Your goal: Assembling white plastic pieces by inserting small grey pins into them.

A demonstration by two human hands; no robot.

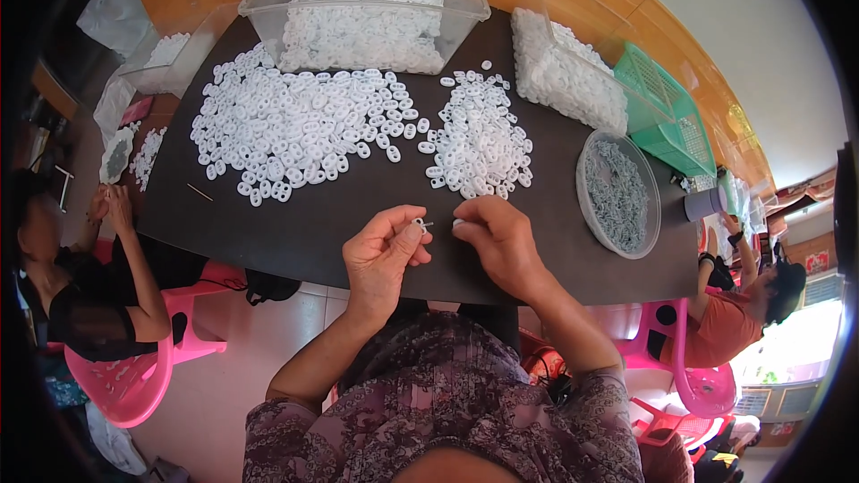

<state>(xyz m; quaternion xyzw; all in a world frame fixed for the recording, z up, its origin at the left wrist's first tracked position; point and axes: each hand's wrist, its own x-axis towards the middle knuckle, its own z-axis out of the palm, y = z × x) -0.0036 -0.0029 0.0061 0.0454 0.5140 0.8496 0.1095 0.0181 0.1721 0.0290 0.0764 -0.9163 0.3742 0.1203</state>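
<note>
Over the near part of the dark table, my left hand pinches a small white plastic piece between thumb and fingers. A thin metal screw sticks out of that piece toward the right. My right hand is closed at the fingertips on a small white cap-like piece, partly hidden by the fingers. The two hands are a short way apart. Beyond them lie a wide heap of white oval two-hole pieces and, to its right, a narrower heap of white pieces.
A round clear tub of small metal screws stands at right. Behind are a clear bin of white pieces, another clear bin and a green basket. A thin stick lies left. Other people sit at left and right.
</note>
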